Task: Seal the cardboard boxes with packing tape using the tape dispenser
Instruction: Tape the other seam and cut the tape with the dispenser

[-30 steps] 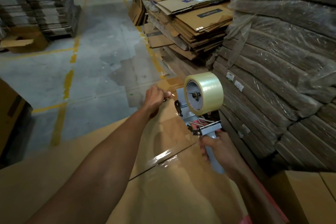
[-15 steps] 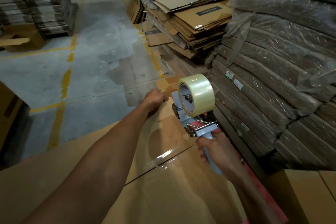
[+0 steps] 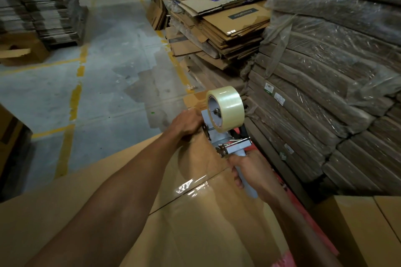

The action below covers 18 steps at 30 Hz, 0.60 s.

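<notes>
A large brown cardboard box (image 3: pixel 195 230) fills the lower frame, with clear tape shining along its centre seam (image 3: pixel 191 186). My right hand (image 3: pixel 253 175) grips the grey handle of the tape dispenser (image 3: pixel 230 143), whose clear tape roll (image 3: pixel 227 108) stands above the box's far end. My left hand (image 3: pixel 186 123) presses down at the box's far edge, right beside the dispenser's front. Whether its fingers pinch the tape end is hidden.
Shrink-wrapped stacks of flat cardboard (image 3: pixel 325 93) rise close on the right. Loose flattened boxes (image 3: pixel 227 24) pile behind them. Another box (image 3: pixel 368 223) sits at the lower right. Concrete floor with yellow lines (image 3: pixel 73 102) lies to the left, and more stacks (image 3: pixel 39 2) stand far left.
The dispenser has sunk and shifted left toward the box's far edge, closing in on my left hand, which stays pressed there.
</notes>
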Motion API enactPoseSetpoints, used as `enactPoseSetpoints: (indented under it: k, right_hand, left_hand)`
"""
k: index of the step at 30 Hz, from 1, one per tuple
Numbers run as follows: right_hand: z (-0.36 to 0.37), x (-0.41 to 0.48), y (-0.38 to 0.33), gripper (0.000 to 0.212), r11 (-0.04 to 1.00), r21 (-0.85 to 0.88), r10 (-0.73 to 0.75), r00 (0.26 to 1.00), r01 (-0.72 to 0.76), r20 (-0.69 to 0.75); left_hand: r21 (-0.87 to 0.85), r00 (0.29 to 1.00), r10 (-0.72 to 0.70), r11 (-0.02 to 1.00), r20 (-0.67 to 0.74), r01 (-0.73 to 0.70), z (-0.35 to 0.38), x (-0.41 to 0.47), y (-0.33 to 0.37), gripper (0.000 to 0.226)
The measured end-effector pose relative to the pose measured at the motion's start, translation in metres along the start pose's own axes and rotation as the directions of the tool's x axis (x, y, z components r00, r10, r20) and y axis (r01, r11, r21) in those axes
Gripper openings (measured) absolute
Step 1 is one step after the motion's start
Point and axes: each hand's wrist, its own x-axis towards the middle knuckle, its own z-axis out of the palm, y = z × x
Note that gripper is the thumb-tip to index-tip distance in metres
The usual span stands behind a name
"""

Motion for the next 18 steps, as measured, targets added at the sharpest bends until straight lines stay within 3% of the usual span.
enactPoseSetpoints:
  k: [2, 6, 11, 16, 18]
  right_hand:
    - [0.0, -0.002, 0.001, 0.03, 0.999, -0.016, -0.036, 0.999, 0.036, -0.03]
    - [-0.004, -0.004, -0.003, 0.021, 0.99, -0.114, -0.097, 0.993, 0.089, -0.065]
    - [-0.012, -0.014, 0.01, 0.015, 0.977, -0.179, -0.134, 0.987, 0.117, -0.085]
    - [-0.037, -0.047, 0.052, 0.022, 0.96, -0.279, -0.069, 0.991, 0.034, -0.119]
    - [-0.05, -0.065, 0.068, 0.019, 0.973, -0.23, -0.035, 0.994, 0.01, -0.101]
  left_hand:
    - [0.065, 0.994, -0.026, 0.998, 0.11, 0.019, 0.001, 0.004, 0.002, 0.027]
    - [0.106, 0.983, -0.049, 0.994, 0.178, 0.031, 0.004, 0.014, 0.004, 0.032]
    - [0.094, 0.977, -0.153, 0.986, 0.148, 0.14, 0.015, 0.027, -0.008, 0.035]
    - [0.09, 0.985, -0.124, 0.989, 0.123, 0.113, 0.002, 0.009, 0.011, 0.041]
    - [0.099, 0.982, -0.144, 0.986, 0.119, 0.133, 0.001, 0.007, 0.013, 0.046]
